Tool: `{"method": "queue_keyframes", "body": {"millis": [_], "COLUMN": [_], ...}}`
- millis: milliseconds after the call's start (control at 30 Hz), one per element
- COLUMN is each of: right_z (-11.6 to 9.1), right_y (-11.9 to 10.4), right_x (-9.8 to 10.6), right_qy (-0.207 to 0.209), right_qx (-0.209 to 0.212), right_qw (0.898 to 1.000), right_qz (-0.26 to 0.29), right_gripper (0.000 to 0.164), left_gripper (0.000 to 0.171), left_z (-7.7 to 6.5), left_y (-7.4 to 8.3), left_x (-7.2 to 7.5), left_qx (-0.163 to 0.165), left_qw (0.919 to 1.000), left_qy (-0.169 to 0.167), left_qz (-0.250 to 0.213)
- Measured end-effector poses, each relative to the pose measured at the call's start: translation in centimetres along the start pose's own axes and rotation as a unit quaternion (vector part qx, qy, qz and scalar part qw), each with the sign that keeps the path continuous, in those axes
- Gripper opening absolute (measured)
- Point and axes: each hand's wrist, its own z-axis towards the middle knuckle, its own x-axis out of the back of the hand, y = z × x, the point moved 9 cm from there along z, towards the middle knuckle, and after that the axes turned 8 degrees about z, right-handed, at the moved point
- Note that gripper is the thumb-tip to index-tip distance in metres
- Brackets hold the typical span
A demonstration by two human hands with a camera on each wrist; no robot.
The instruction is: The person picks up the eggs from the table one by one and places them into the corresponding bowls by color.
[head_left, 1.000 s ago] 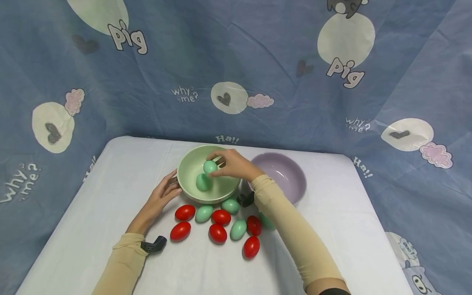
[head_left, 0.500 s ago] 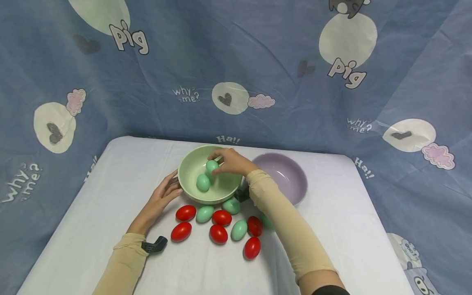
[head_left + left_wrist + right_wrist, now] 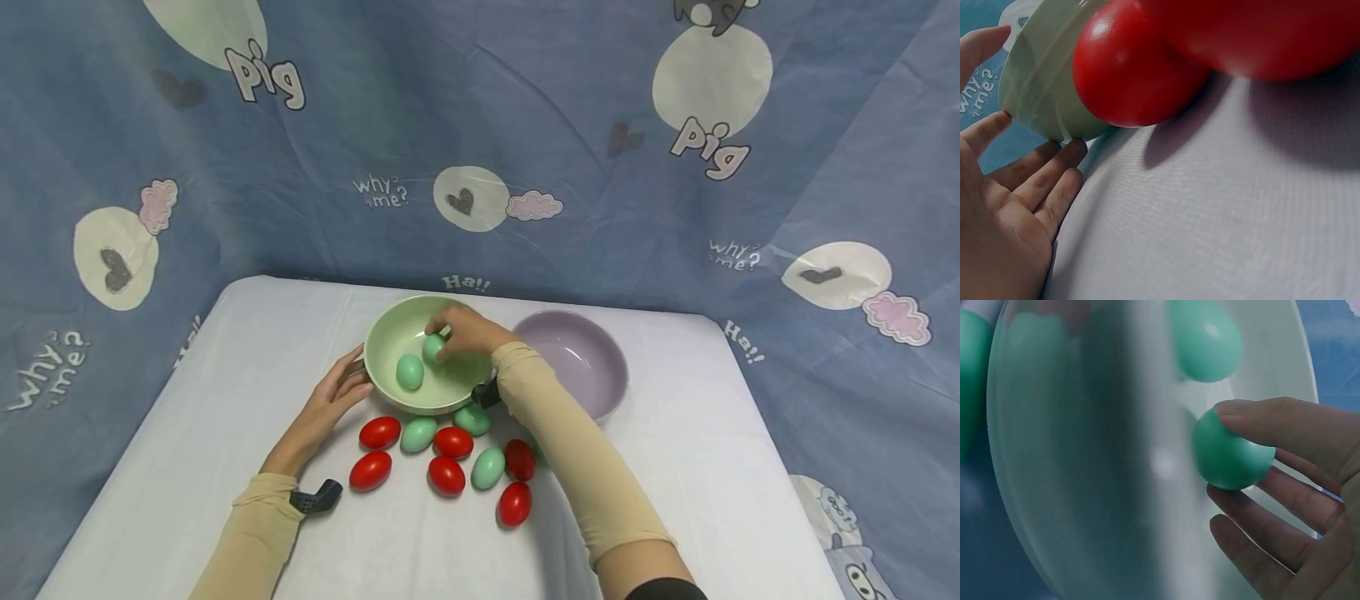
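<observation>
Inside the light green bowl [image 3: 386, 333], my right hand [image 3: 471, 332] pinches a green plastic egg [image 3: 1229, 456] between thumb and fingers. A second green egg [image 3: 410, 372] lies in the bowl to the left of the held one. The fingers of my left hand [image 3: 326, 404] are spread and fairly straight, their tips touching the bowl's outer left side. In the left wrist view, a red egg [image 3: 1135, 69] stands close beside the bowl, near that hand.
A purple bowl [image 3: 577, 358] stands right of the green one, partly behind the right forearm. In front lie several red eggs [image 3: 446, 477] and green eggs [image 3: 488, 468] on the white tablecloth [image 3: 375, 550]. One green egg is mostly hidden by the right sleeve.
My right hand has lowered the held egg deeper into the green bowl. The other egg inside has shifted slightly left. My left hand stays at the bowl's side.
</observation>
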Motion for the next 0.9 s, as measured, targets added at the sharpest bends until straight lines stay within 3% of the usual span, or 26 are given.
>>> {"method": "queue_keyframes", "body": {"millis": [433, 900], "right_z": [0.4, 0.1], "right_y": [1.1, 0.9], "right_x": [-0.4, 0.0], "right_qy": [0.004, -0.006], "right_qx": [-0.018, -0.032], "right_qw": [1.0, 0.999], "right_qz": [-0.019, 0.017], "right_gripper": [0.047, 0.052], "left_gripper": [0.069, 0.07], "left_z": [0.1, 0.1], "left_y": [0.1, -0.1], "left_x": [0.0, 0.0], "left_qx": [-0.003, 0.005], "left_qw": [1.0, 0.9999], "left_qy": [-0.004, -0.002], "left_qz": [-0.004, 0.011]}}
